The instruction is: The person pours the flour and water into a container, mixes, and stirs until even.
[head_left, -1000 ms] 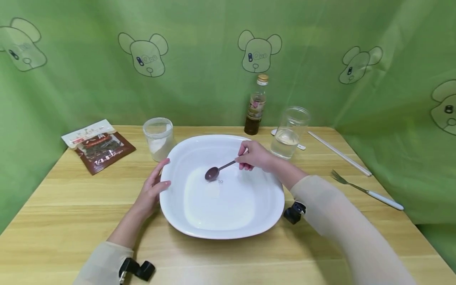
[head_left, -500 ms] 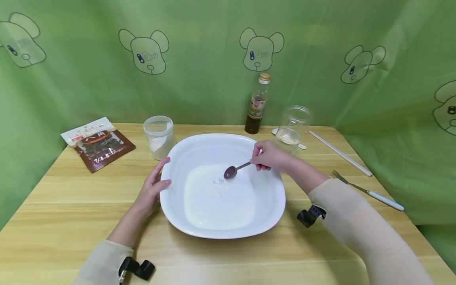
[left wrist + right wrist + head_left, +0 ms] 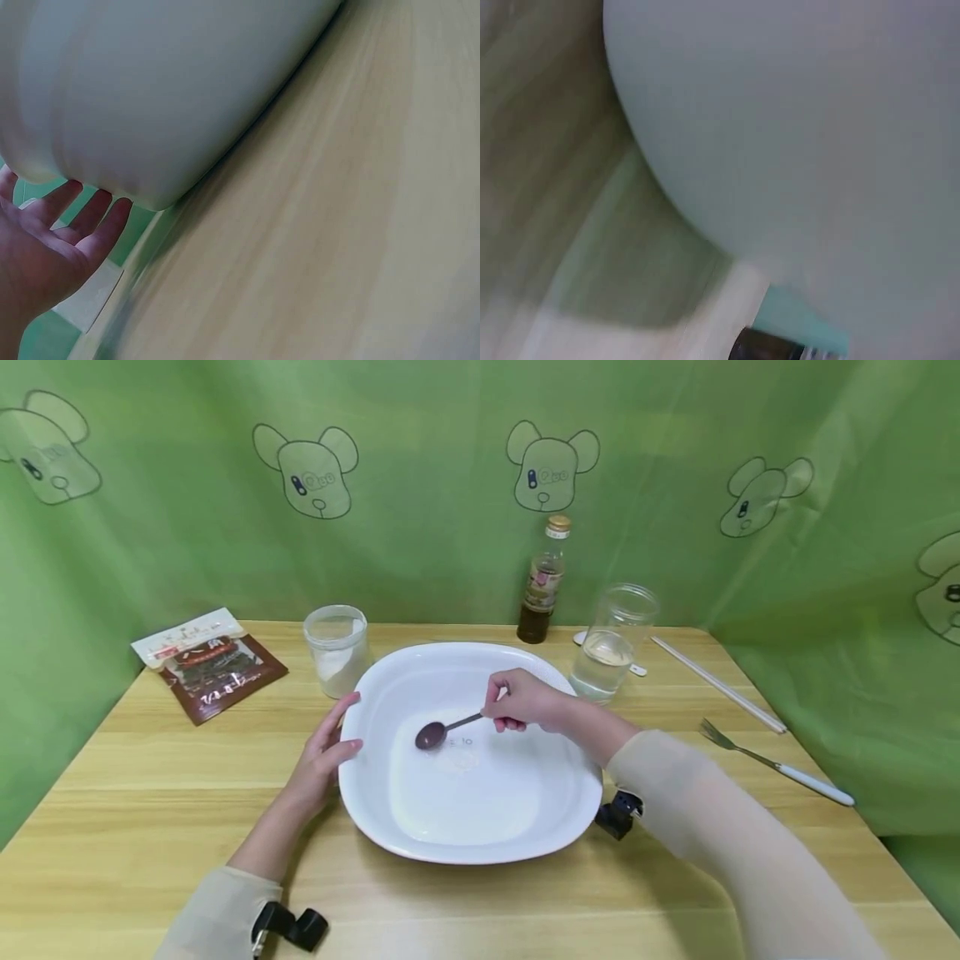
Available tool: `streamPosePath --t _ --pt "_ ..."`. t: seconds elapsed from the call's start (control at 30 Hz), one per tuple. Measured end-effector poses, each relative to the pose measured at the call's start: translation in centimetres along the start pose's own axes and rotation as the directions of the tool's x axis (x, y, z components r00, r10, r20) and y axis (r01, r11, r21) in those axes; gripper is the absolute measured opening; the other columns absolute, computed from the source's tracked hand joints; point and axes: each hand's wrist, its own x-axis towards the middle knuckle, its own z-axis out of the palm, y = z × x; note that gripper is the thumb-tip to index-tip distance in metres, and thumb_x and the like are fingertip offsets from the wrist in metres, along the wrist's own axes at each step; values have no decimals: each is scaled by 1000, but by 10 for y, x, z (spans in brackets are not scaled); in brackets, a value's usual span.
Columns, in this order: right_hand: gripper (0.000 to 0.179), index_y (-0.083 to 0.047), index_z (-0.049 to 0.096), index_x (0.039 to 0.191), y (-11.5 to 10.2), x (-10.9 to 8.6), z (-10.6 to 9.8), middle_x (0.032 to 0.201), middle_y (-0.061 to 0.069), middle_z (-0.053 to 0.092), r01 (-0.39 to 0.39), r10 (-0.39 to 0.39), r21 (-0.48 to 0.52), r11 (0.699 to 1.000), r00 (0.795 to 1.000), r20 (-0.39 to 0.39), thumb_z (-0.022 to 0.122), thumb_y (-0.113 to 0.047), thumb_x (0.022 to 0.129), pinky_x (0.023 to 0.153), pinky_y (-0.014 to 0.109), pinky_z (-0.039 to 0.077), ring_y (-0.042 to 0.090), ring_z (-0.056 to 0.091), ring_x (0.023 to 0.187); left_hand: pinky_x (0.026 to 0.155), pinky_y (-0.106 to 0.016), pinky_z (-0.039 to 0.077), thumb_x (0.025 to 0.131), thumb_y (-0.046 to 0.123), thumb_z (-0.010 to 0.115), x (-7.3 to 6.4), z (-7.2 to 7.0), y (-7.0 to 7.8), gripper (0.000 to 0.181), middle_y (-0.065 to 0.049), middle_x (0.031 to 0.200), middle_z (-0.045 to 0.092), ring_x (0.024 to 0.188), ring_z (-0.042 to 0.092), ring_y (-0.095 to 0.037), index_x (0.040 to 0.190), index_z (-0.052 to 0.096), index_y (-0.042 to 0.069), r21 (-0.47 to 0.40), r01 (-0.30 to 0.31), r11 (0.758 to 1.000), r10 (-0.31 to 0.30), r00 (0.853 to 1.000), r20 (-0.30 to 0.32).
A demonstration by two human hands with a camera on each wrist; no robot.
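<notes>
A white basin (image 3: 510, 810) stands on the table before me. My left hand (image 3: 315, 768) holds its left side, with the thumb and one fingertip over the rim. In the left wrist view, several fingers (image 3: 105, 225) lie spread against the outer wall. My right hand (image 3: 525, 702) pinches the handle of a small brown spoon (image 3: 431, 736) inside the basin. The spoon's bowl is low over the basin floor, left of the centre. A faint patch of white powder (image 3: 453, 761) shows on the floor beside it. In the right wrist view, the basin wall hides the hand.
Behind the basin stand a jar of white powder (image 3: 337, 664), a bottle of dark liquid (image 3: 542, 589) and a clear jar with liquid (image 3: 603, 660). A brown packet (image 3: 217, 672) lies left. White chopsticks (image 3: 720, 685) and a fork (image 3: 780, 767) lie right.
My right hand has swept the spoon to the right across the basin and then back left, closer to the person. The left hand has stayed on the basin's side.
</notes>
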Motion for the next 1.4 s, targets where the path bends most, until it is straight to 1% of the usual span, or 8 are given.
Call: streamPosePath --t 0.17,0.37,0.53,0.67,0.87,1.03,1.23,1.4 --pt "8 -1 49 76 0 -23 -3 49 7 51 22 -18 -87 996 999 42 55 -4 79 34 18 26 10 35 37 68 -35 51 77 2 44 0 0 0 61 -22 124 33 92 53 -20 135 27 13 2 0 1000 0 1000 -3" --pt "7 0 49 75 10 -42 -25 49 7 50 -4 -3 -160 987 999 -39 55 -3 78 35 17 27 10 36 38 67 -36 51 77 3 44 1 -1 -1 62 -23 124 33 91 53 -20 135 26 12 9 -13 1000 13 1000 8" --pt "8 1 47 74 15 -33 -38 49 7 51 -23 -4 -151 988 985 -171 54 -2 78 36 18 29 10 39 40 67 -35 51 77 4 44 1 0 -2 62 -22 124 33 92 53 -21 135 26 13 11 -8 1000 8 1000 13" --pt "9 2 48 76 9 -14 -31 53 8 53 -23 -6 -132 991 976 -217 55 -3 79 37 19 33 11 42 41 68 -35 51 77 3 44 1 0 -1 62 -22 125 32 94 52 -23 135 25 13 16 -4 1000 4 1000 6" --pt "8 2 48 76 1 3 -2 51 8 52 6 -5 4 1000 991 -137 55 -2 79 35 18 30 10 39 38 69 -35 50 77 3 44 0 1 0 62 -21 127 31 94 52 -20 136 25 12 28 0 1000 0 1000 -5" --pt "10 0 47 73 2 -12 10 47 7 50 5 -4 29 1000 1000 -16 55 -1 79 34 18 25 10 36 36 69 -36 50 77 2 44 0 2 -1 61 -19 128 30 95 51 -21 135 27 13 35 -6 999 6 1000 -11" --pt "8 -2 49 74 4 -43 -4 47 6 49 37 -28 -111 993 996 83 55 -1 78 35 17 24 9 33 36 72 -34 50 77 2 43 -1 3 0 61 -19 130 28 97 50 -20 135 26 13 44 -20 999 21 1000 -9" --pt "8 -1 49 72 15 -55 -27 47 6 48 52 -51 -167 985 999 7 55 1 76 35 17 27 9 36 38 73 -34 49 78 1 43 -2 4 0 60 -19 130 29 99 49 -22 135 27 14 37 -23 999 24 1000 -5"
